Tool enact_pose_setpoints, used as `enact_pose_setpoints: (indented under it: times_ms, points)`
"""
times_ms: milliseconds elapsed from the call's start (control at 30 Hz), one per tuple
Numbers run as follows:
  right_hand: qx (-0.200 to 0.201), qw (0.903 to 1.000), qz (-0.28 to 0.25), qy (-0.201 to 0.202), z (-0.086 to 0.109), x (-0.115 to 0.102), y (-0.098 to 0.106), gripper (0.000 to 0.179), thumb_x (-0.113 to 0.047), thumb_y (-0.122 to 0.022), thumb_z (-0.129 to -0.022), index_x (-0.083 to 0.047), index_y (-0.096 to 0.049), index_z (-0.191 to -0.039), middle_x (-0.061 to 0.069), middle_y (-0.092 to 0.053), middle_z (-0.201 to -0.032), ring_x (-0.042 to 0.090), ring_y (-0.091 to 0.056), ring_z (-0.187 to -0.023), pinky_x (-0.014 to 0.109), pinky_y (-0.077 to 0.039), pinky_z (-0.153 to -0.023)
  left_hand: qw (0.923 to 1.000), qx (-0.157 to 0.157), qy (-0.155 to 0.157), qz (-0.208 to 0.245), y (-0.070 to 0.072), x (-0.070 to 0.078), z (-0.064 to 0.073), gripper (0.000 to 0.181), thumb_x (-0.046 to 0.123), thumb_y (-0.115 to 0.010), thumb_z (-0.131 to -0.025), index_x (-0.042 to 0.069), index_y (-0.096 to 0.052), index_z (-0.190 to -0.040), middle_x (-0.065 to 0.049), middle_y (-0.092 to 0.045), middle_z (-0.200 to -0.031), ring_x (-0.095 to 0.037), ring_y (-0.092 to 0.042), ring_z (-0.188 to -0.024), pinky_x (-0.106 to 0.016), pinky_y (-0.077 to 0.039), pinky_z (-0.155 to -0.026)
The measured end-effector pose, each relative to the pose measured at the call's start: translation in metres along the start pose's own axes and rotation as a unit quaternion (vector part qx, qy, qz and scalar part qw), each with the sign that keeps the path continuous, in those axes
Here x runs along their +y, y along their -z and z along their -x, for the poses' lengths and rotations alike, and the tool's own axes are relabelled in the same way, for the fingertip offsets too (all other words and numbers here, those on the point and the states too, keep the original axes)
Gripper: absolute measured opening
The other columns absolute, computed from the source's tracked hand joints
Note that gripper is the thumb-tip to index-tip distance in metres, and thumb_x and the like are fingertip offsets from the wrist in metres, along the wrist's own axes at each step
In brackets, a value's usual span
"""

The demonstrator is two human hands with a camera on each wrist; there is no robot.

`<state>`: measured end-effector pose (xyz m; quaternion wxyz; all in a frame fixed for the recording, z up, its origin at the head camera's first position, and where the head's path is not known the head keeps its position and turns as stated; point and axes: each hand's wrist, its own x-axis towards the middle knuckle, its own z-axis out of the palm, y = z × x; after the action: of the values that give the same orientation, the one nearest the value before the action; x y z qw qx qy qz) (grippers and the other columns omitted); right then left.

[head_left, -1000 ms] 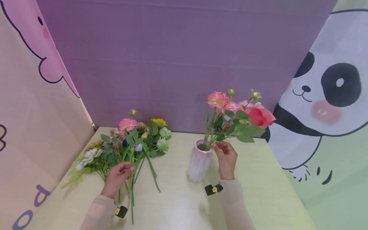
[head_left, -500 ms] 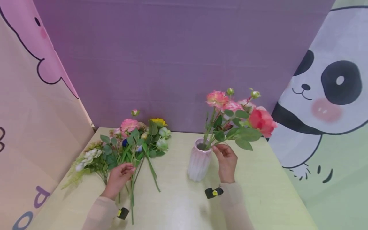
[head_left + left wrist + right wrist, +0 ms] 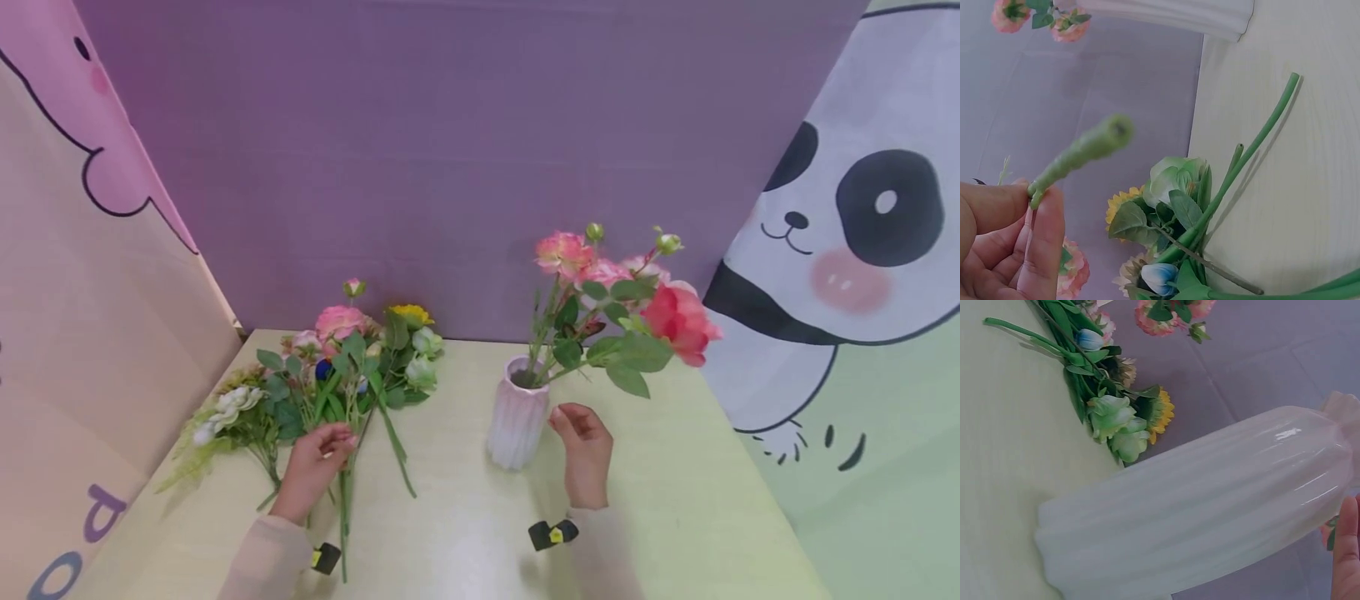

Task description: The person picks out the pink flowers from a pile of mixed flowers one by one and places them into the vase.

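My left hand pinches the green stem of a pink flower between thumb and fingers; the bloom rises above the hand beside a bud. In the left wrist view the cut end points at the camera. My right hand is just right of the ribbed pink-to-white vase, fingers loosely bent and holding nothing. Standing in the vase are pink flowers with buds, and a coral-red rose leaning out to the right. The lower stems are hidden inside it.
Loose artificial flowers lie on the left of the table: a white bunch, a yellow flower, pale green roses and a blue-white tulip. A purple cloth hangs behind, with printed cloths at both sides.
My right hand has let go of the rose stem at the vase's mouth and dropped slightly. The red rose has tipped farther right and down. My left hand keeps its pinch.
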<state>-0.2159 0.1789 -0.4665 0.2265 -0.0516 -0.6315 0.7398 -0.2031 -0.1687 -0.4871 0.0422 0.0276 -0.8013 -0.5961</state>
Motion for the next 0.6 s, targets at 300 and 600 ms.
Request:
enact_pose_setpoints:
  times_ms: [300,600]
  points:
    - [-0.037,0.9974,-0.020,-0.059,0.019,0.010,-0.002,0.020,0.002,-0.066,-0.085,0.014,-0.058,-0.098,0.000,-0.064,-0.078,0.012,-0.063,-0.075,0.028,-0.056,-0.076,0.9995,0.006,-0.030,-0.005,-0.008,0.005,0.008,0.026,0.002,-0.062,-0.089,-0.009,-0.059,-0.112,-0.024,-0.064,-0.099,-0.007,-0.060,-0.078,-0.027,-0.057,-0.066]
    - [-0.091,0.9912,-0.024,-0.092,0.035,0.015,-0.011,0.017,0.003,-0.066,-0.084,0.012,-0.058,-0.097,0.001,-0.064,-0.080,0.013,-0.063,-0.073,0.028,-0.056,-0.074,0.9997,-0.002,-0.019,0.011,-0.020,0.019,0.017,0.024,0.006,-0.064,-0.088,-0.005,-0.062,-0.109,-0.017,-0.065,-0.097,-0.006,-0.059,-0.078,-0.023,-0.055,-0.066]
